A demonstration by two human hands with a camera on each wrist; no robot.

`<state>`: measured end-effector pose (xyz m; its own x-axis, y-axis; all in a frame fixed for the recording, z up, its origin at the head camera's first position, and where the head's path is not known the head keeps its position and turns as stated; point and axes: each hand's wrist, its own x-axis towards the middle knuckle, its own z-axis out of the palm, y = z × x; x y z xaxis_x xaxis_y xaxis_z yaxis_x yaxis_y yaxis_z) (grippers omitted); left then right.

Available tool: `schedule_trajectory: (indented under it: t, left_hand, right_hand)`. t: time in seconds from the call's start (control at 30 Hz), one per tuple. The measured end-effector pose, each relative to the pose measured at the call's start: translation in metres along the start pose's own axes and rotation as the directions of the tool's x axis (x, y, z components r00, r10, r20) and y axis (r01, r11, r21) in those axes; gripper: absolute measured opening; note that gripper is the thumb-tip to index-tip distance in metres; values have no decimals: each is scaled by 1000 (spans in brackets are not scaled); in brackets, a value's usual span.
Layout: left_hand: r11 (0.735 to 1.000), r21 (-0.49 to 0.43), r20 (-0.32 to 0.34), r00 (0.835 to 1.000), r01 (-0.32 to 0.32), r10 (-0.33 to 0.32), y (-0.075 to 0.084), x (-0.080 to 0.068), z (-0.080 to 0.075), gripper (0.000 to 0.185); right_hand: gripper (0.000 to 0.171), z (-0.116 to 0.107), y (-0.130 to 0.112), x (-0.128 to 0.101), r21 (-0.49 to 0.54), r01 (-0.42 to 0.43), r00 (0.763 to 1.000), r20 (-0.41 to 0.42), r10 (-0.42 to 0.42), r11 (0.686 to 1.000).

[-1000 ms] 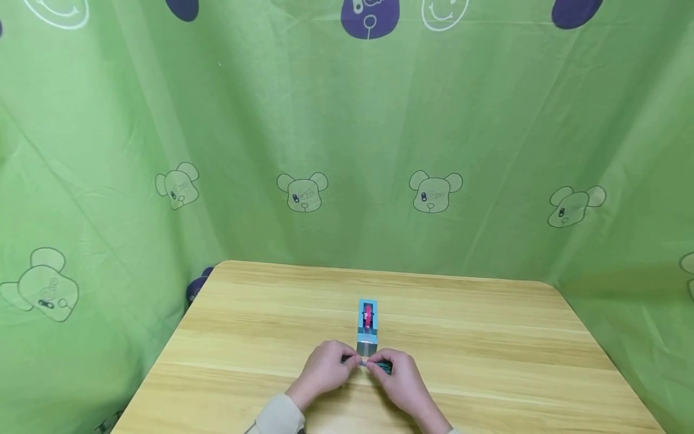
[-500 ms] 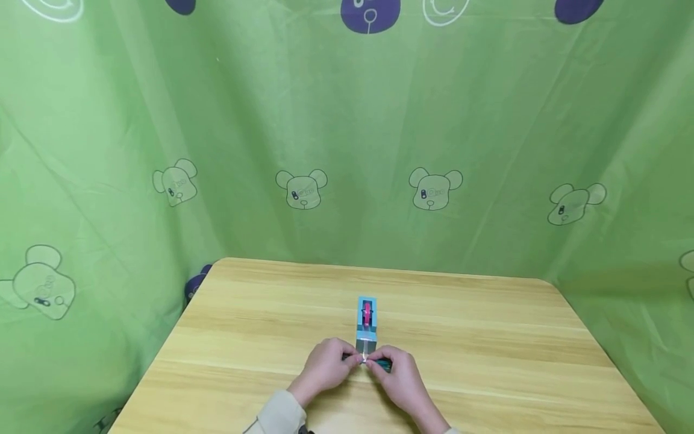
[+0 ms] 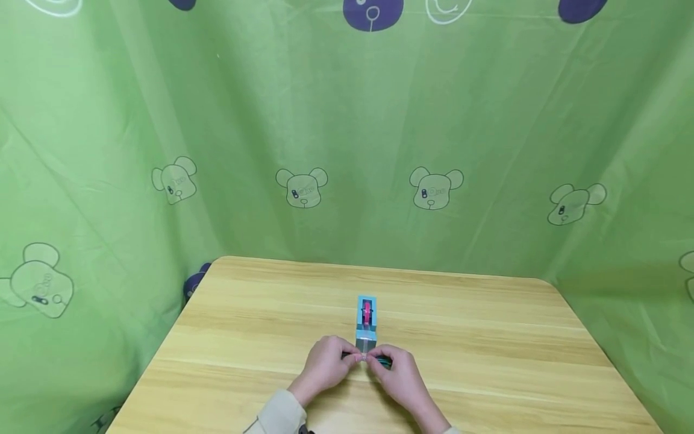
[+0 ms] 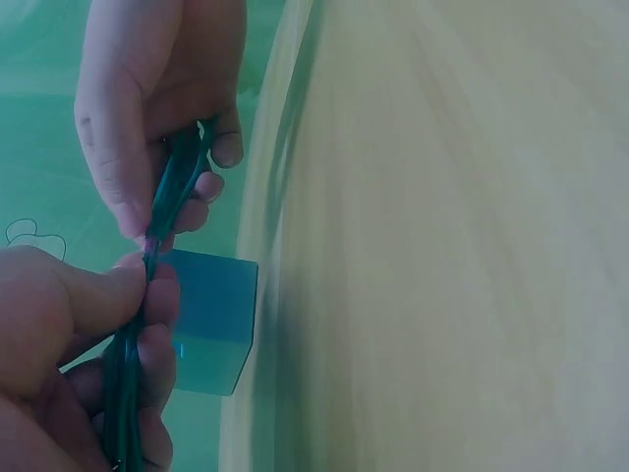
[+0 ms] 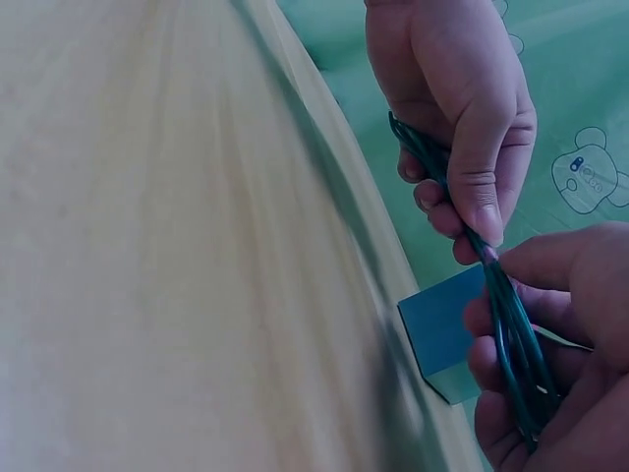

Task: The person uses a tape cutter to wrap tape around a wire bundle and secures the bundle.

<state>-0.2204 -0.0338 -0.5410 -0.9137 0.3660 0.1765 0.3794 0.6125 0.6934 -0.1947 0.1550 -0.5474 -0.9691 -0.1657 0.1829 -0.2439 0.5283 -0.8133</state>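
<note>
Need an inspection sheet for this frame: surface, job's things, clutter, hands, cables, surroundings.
Surface: wooden table, light grain.
Job's things: bundle of green wires, held just in front of a blue tape dispenser with a pink roll.
Clutter: nothing seen.
Hands: left hand and right hand each pinch the wires, thumbs nearly meeting.
Cables: only the green wires.
Surroundings: green curtain with bear prints behind and beside the table.

A makeshift recording booth, not a lived-in room: a green cartoon-bear cloth [image 3: 347,150] hangs as backdrop on three sides around a small wooden table [image 3: 488,337], hiding whatever lies behind.
</note>
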Motion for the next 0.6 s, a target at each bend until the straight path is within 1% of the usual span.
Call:
schedule_trajectory:
  t: [0.27,0.6]
  left_hand:
    - [999,17,-37,998,-49,49,-2,1,1,6]
    - [998,18,-58,996,-67,68,-4,0,2,7]
  right_hand:
    - [7,-1,-1,1,-41,38,999,17,-37,998]
    - [7,-3,-1,1,-28,46,997,55,-44,999]
